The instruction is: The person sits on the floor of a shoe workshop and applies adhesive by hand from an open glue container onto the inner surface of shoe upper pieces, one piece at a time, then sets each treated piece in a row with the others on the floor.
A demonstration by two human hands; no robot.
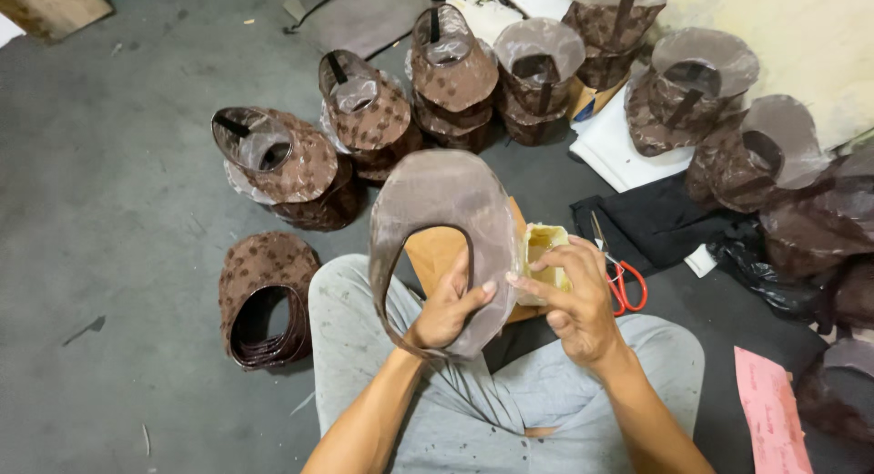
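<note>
**Steadying the brim while the edge is worked**

The left hand (446,305) is closed on the inner curve of a brown, translucent crescent-shaped visor brim (443,221), held upright above the lap. The right hand (574,296) pinches the brim's right edge between thumb and fingertips (514,278). To do this well, I judge the left grip should stay firm near the work point, letting the right hand move in short pinches. Red-handled scissors (624,283) lie just beside the right hand; a stack of patterned brown brims (264,296) rests on the grey floor (109,210).
</note>
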